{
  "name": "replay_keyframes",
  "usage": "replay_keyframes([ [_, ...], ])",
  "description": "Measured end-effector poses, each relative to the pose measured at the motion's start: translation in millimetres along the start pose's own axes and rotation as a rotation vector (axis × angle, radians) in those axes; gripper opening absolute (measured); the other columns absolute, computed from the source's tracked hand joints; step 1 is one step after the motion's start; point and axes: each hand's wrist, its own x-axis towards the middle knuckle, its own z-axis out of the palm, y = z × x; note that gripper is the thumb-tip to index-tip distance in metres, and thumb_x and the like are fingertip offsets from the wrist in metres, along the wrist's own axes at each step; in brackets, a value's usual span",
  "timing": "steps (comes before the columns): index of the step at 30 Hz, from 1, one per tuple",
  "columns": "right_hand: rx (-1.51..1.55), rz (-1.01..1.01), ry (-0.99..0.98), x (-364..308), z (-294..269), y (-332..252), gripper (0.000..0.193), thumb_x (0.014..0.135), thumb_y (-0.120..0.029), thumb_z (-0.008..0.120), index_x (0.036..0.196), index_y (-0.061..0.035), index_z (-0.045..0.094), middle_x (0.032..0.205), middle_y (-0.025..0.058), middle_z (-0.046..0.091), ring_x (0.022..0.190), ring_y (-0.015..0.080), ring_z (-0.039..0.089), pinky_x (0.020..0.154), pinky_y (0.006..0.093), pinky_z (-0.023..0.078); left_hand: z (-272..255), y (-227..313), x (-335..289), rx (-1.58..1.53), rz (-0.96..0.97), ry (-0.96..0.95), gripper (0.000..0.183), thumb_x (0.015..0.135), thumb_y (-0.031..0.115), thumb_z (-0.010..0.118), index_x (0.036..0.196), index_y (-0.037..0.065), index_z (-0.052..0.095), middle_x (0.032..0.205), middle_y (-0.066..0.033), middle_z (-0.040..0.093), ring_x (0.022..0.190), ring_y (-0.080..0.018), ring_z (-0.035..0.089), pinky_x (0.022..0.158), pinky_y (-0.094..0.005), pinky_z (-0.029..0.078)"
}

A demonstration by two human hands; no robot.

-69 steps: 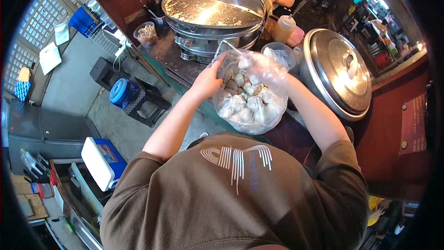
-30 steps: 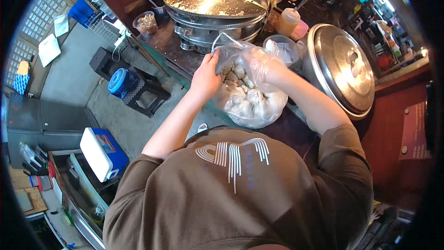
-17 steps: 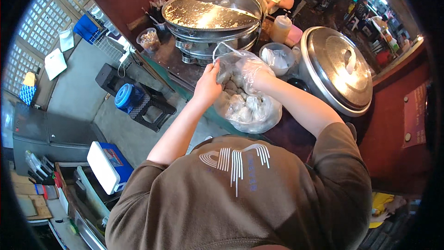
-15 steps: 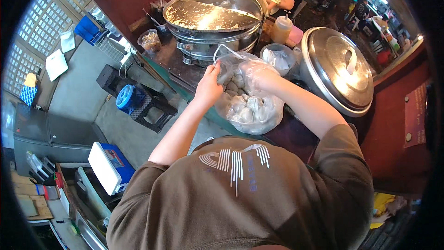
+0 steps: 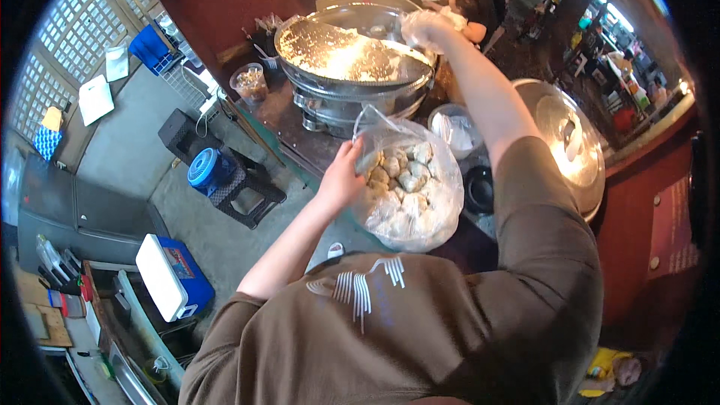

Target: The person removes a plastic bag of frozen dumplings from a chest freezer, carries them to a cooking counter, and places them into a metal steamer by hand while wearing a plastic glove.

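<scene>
My left hand (image 5: 343,176) pinches the rim of a clear plastic bag (image 5: 448,214), which rests low at the counter's near edge. Inside are many pale lumps (image 5: 412,180) that look like dumplings. My right hand (image 5: 425,30), in a clear plastic glove, is over the right rim of a round metal steamer pot (image 5: 360,101). Its fingers are curled, and what they hold is too blurred to make out. A half-round, shiny metal cover (image 5: 337,52) lies across the pot's near side. A few round pieces (image 5: 379,31) show in the uncovered far part.
Right of the bag stand a clear tub (image 5: 455,129), a black bowl (image 5: 478,186) and a large lidded pot (image 5: 570,135). A plastic cup (image 5: 249,84) sits left of the steamer. Beyond the counter, people sit at a table with bowls. A blue fan (image 5: 210,169) rests on a black stool at left.
My right hand has come out of the bag and moved up and away to the steamer's right rim. My left hand still holds the bag, whose mouth is now wider.
</scene>
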Motion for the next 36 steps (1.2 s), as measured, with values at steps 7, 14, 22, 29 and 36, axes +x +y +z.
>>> replay_keyframes([
  [7, -0.093, 0.128, -0.478, 70, 87, -10, 0.023, 0.072, -0.026, 0.065, 0.09, -0.0144, 0.073, 0.098, 0.009, 0.069, 0.089, 0.0205, 0.065, 0.073, 0.0376, 0.054, -16, 9, -12, -0.093, -0.086, -0.035, 0.077, 0.069, -0.003, 0.058, 0.142, 0.004, 0.034, 0.134, -0.0192, 0.042, 0.111, -0.038, 0.054, 0.089, -0.039, 0.048],
  [14, 0.778, 0.239, 0.199, 21, 43, -4, 0.026, 0.091, -0.032, 0.05, 0.1, -0.0115, 0.063, 0.093, 0.0116, 0.064, 0.084, 0.0247, 0.062, 0.077, 0.0349, 0.051, -21, 3, -14, -0.107, -0.037, -0.038, 0.076, 0.069, -0.001, 0.057, 0.141, 0.007, 0.037, 0.135, -0.0189, 0.041, 0.112, -0.0366, 0.054, 0.092, -0.0385, 0.046],
  [22, 1.307, 0.14, 0.003, -181, -130, -142, 0.018, 0.09, -0.017, 0.054, 0.099, -0.0038, 0.062, 0.094, 0.0161, 0.064, 0.09, 0.0265, 0.063, 0.08, 0.0353, 0.05, -31, 27, -27, 0.315, 0.046, -0.065, 0.031, 0.08, 0.026, 0.071, 0.109, 0.017, 0.066, 0.133, -0.0189, 0.041, 0.119, -0.0402, 0.046, 0.097, -0.0449, 0.044],
  [29, 0.4, -0.036, -0.511, -216, -63, -203, 0.019, 0.082, -0.012, 0.059, 0.097, -0.0025, 0.066, 0.089, 0.0175, 0.065, 0.085, 0.0308, 0.064, 0.076, 0.0404, 0.051, -26, 12, -47, 0.279, 0.126, -0.145, 0.023, 0.083, 0.028, 0.07, 0.101, 0.015, 0.067, 0.132, -0.0185, 0.042, 0.118, -0.0395, 0.047, 0.097, -0.0437, 0.043],
  [36, 0.259, -0.221, -0.539, -224, -66, -227, 0.03, 0.075, -0.023, 0.065, 0.1, -0.0058, 0.065, 0.086, 0.0156, 0.065, 0.082, 0.0341, 0.065, 0.074, 0.0442, 0.051, -26, 14, -65, -0.121, -0.088, -0.22, 0.022, 0.087, 0.026, 0.064, 0.104, 0.012, 0.063, 0.13, -0.0189, 0.044, 0.112, -0.0354, 0.052, 0.095, -0.0394, 0.043],
])
